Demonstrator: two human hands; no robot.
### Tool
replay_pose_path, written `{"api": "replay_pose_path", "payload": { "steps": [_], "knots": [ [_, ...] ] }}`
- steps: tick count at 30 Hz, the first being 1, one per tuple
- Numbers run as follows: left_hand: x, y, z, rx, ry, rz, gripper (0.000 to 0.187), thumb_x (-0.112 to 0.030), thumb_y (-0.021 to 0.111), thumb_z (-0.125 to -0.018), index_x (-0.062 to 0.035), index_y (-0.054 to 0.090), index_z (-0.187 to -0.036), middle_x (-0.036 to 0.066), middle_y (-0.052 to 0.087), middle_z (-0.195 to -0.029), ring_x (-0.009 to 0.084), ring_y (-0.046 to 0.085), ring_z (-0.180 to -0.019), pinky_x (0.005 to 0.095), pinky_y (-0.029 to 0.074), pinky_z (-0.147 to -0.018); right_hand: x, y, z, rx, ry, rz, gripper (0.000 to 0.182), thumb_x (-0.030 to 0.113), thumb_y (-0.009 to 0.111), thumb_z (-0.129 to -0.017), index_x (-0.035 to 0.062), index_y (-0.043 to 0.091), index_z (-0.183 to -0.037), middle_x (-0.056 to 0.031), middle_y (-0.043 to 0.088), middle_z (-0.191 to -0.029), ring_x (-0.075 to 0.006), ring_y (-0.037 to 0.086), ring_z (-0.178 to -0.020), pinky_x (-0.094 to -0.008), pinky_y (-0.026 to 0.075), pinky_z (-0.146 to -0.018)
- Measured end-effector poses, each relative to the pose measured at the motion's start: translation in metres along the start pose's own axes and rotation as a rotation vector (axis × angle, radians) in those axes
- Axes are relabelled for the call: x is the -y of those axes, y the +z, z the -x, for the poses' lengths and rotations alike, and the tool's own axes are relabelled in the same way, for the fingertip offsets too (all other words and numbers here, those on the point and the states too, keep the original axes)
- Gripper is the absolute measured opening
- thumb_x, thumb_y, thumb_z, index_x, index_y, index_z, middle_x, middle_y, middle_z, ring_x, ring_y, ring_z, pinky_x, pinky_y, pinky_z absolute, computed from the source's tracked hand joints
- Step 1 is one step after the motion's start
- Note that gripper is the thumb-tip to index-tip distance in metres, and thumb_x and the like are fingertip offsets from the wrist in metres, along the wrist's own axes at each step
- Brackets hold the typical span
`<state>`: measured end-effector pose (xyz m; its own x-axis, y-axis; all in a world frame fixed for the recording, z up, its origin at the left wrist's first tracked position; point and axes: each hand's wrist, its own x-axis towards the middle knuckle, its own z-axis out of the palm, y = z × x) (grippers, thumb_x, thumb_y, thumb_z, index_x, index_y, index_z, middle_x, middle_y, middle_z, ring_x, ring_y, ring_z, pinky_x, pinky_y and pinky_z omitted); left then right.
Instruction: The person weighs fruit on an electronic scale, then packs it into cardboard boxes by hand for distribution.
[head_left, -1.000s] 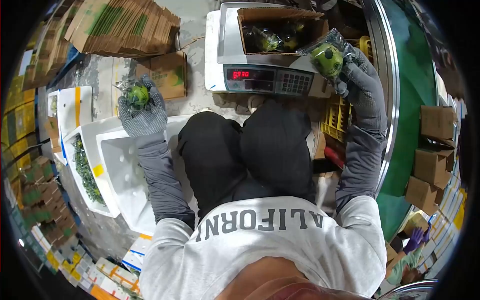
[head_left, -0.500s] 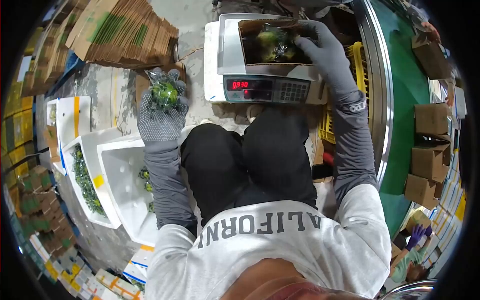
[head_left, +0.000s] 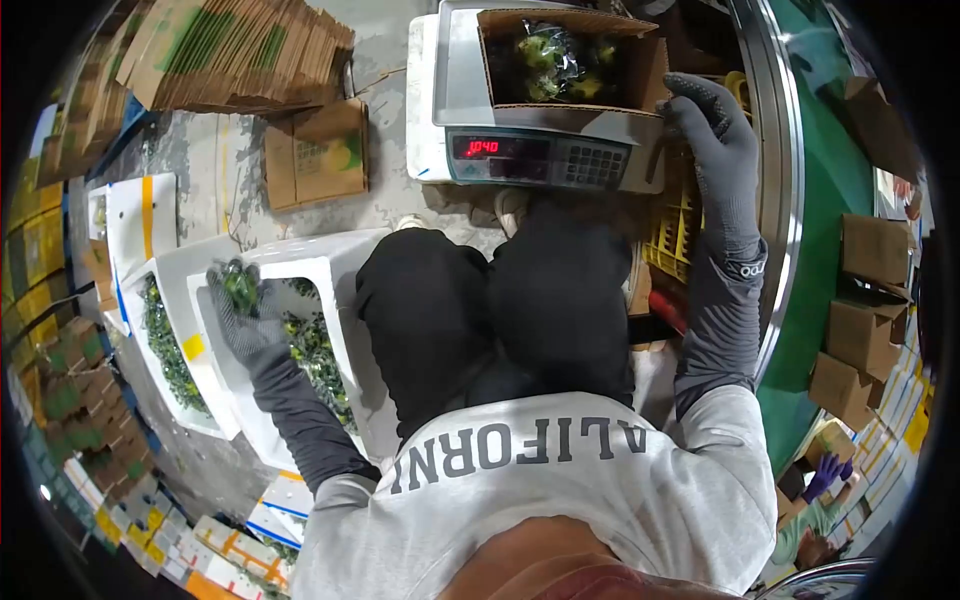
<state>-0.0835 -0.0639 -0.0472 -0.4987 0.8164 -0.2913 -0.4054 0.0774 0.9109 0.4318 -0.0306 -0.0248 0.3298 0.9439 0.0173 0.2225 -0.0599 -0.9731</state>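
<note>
Withdrawn from the cardboard box [head_left: 648,75], right hand [head_left: 718,140] gapes empty; left hand [head_left: 252,328] cups a round fruit [head_left: 241,288].

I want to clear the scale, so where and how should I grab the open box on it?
Probably by the short end walls, coming from left and right: the box lies lengthwise across the scale, open on top, with wrapped produce inside.

Counted: two grey-gloved hands [head_left: 728,150], one wrapped green fruit [head_left: 240,287] in the left hand [head_left: 248,325], one digital scale [head_left: 452,80] bearing one open carton [head_left: 645,70], two open white foam boxes [head_left: 235,395] side by side; in the carton, several wrapped fruits [head_left: 550,62], too jumbled to number.
</note>
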Motion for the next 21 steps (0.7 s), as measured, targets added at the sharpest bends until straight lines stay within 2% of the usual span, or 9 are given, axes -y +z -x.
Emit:
{"api": "replay_pose_path", "payload": {
  "steps": [4, 7, 10, 12, 13, 15, 16, 17, 21],
  "knots": [
    [-0.003, -0.073, -0.004, -0.367, 0.075, -0.213, 0.048, -0.021, 0.056, -0.092, -0.0094, 0.043, -0.137, 0.014, 0.05, -0.131, 0.0308, 0.055, -0.111, 0.0449, 0.047, -0.09, 0.002, 0.013, -0.015, 0.078, -0.141, 0.031, 0.027, 0.01, 0.06, -0.089, 0.0041, 0.061, -0.115, -0.0017, 0.066, -0.096, -0.0068, 0.059, -0.086, -0.0211, 0.046, -0.078],
    [0.01, -0.164, -0.019, -0.107, 0.754, -1.534, 0.044, -0.019, 0.056, -0.091, -0.0059, 0.047, -0.132, 0.018, 0.046, -0.134, 0.0331, 0.05, -0.118, 0.046, 0.044, -0.096, 0.023, 0.024, -0.028, 0.201, -0.183, 0.232, 0.026, 0.009, 0.059, -0.089, 0.0055, 0.063, -0.114, -0.0029, 0.066, -0.102, -0.0097, 0.061, -0.092, -0.0237, 0.047, -0.083],
    [0.008, -0.04, 0.003, -0.234, 0.498, -0.807, 0.037, -0.016, 0.05, -0.092, -0.0024, 0.053, -0.126, 0.023, 0.043, -0.136, 0.0367, 0.045, -0.123, 0.0462, 0.039, -0.101, 0.036, 0.042, -0.036, 0.305, -0.345, 0.44, 0.025, 0.013, 0.06, -0.09, 0.0094, 0.064, -0.114, -0.0046, 0.067, -0.103, -0.0141, 0.063, -0.091, -0.0261, 0.048, -0.082],
    [0.019, 0.007, -0.001, 0.309, 1.108, -1.204, 0.037, -0.012, 0.051, -0.092, 0.0055, 0.05, -0.124, 0.023, 0.043, -0.135, 0.0361, 0.045, -0.123, 0.0417, 0.041, -0.101, 0.048, 0.052, -0.041, 0.376, -0.422, 0.681, 0.025, 0.016, 0.061, -0.089, 0.0123, 0.064, -0.114, -0.0057, 0.067, -0.103, -0.0187, 0.064, -0.09, -0.0288, 0.049, -0.08],
    [0.019, 0.053, 0.005, 0.494, 1.145, -1.185, 0.035, -0.007, 0.045, -0.093, 0.0064, 0.048, -0.125, 0.024, 0.041, -0.136, 0.0393, 0.045, -0.122, 0.0412, 0.04, -0.102, 0.044, 0.058, -0.044, 0.393, -0.51, 0.751, 0.026, 0.019, 0.062, -0.087, 0.0148, 0.064, -0.113, -0.0081, 0.066, -0.102, -0.0263, 0.063, -0.091, -0.0332, 0.049, -0.079],
    [0.039, 0.127, -0.014, 0.774, 0.887, -0.851, 0.035, -0.008, 0.054, -0.09, 0.0011, 0.053, -0.123, 0.02, 0.044, -0.134, 0.0315, 0.047, -0.12, 0.0394, 0.04, -0.101, 0.025, 0.067, -0.044, 0.388, -0.576, 0.912, 0.033, 0.014, 0.062, -0.081, 0.0152, 0.063, -0.114, -0.009, 0.067, -0.097, -0.0248, 0.065, -0.089, -0.0369, 0.052, -0.077],
    [0.049, 0.175, -0.005, 0.712, 0.35, -0.451, 0.046, -0.012, 0.06, -0.089, 0.0011, 0.046, -0.131, 0.016, 0.044, -0.134, 0.0238, 0.049, -0.117, 0.0346, 0.041, -0.098, 0.023, 0.072, -0.045, 0.354, -0.654, 0.951, 0.033, 0.017, 0.062, -0.08, 0.0156, 0.063, -0.113, -0.0105, 0.066, -0.097, -0.0281, 0.064, -0.091, -0.0398, 0.052, -0.076],
    [0.065, 0.202, -0.009, 0.819, 0.338, -0.485, 0.056, -0.017, 0.063, -0.087, -0.0002, 0.04, -0.135, 0.016, 0.044, -0.135, 0.0232, 0.049, -0.118, 0.0344, 0.041, -0.098, 0.033, 0.076, -0.044, 0.472, -0.469, 1.09, 0.031, 0.021, 0.056, -0.089, 0.0169, 0.059, -0.12, -0.0076, 0.061, -0.117, -0.0301, 0.062, -0.098, -0.0397, 0.05, -0.083],
    [0.121, 0.297, -0.023, 0.997, 0.369, -0.882, 0.079, -0.025, 0.067, -0.079, -0.0065, 0.025, -0.144, 0.021, 0.046, -0.132, 0.0322, 0.05, -0.117, 0.0379, 0.041, -0.097, 0.033, 0.082, -0.045, 0.464, -0.434, 1.062, 0.04, 0.017, 0.054, -0.089, 0.0179, 0.051, -0.129, -0.0069, 0.058, -0.124, -0.0298, 0.06, -0.103, -0.0407, 0.05, -0.086]
  ]
}}
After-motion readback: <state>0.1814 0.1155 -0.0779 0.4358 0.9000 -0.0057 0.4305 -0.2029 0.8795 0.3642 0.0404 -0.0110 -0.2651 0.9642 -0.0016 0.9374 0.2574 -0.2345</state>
